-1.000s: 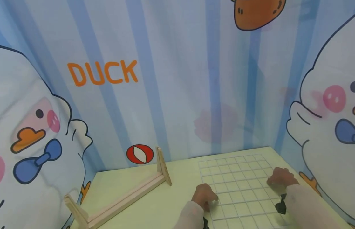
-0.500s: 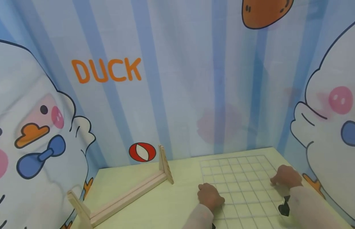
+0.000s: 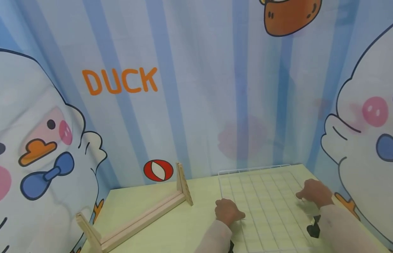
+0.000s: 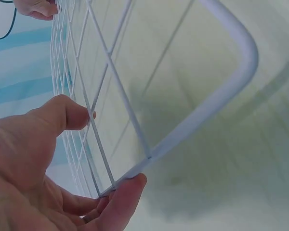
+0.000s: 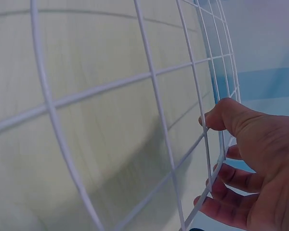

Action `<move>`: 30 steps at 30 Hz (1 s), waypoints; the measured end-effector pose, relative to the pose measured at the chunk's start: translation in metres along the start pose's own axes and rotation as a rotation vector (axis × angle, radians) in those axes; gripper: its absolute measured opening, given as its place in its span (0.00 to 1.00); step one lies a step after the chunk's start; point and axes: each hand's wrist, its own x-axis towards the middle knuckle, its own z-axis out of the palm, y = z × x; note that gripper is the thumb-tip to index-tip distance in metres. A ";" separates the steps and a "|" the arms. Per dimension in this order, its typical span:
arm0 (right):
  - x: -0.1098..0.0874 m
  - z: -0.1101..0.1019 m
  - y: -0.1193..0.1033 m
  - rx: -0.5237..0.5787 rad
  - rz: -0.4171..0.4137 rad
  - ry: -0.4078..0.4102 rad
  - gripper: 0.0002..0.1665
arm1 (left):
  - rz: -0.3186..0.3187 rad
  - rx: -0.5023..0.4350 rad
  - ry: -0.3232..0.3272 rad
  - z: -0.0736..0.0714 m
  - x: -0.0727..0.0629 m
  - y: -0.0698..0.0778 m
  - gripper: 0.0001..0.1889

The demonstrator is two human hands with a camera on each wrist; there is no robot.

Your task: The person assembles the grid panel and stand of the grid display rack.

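Observation:
A white wire grid panel (image 3: 254,169) is raised a little off the tabletop, and its shadow lies beneath it. My left hand (image 3: 228,212) grips its left edge. In the left wrist view the thumb of the left hand (image 4: 33,159) presses a wire while the fingers curl under the thick rim, close to a rounded corner. My right hand (image 3: 315,192) holds the opposite edge. Up close in the right wrist view, the right hand (image 5: 274,159) pinches the grid's border between thumb and fingers.
On the left of the pale yellow table (image 3: 171,232) stands a wooden frame (image 3: 145,219), a long bar with an upright piece at each end. A striped curtain (image 3: 202,88) printed with ducks surrounds the table at the back and sides.
The grid lay flat on the table earlier; now it is lifted slightly, its far edge showing above the tabletop. Both hands rose a little with it. The head view shifted slightly.

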 end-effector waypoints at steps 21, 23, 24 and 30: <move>0.009 -0.038 -0.044 0.010 0.095 0.017 0.51 | -0.062 -0.186 0.095 -0.033 0.018 -0.014 0.43; 0.010 -0.041 -0.047 0.026 0.113 0.030 0.55 | -0.058 -0.178 0.131 -0.038 0.018 -0.015 0.43; 0.011 -0.042 -0.048 0.038 0.126 0.037 0.55 | -0.059 -0.182 0.146 -0.040 0.018 -0.015 0.43; 0.016 -0.050 -0.056 0.108 0.153 0.120 0.56 | -0.079 -0.233 0.230 -0.041 0.030 -0.016 0.46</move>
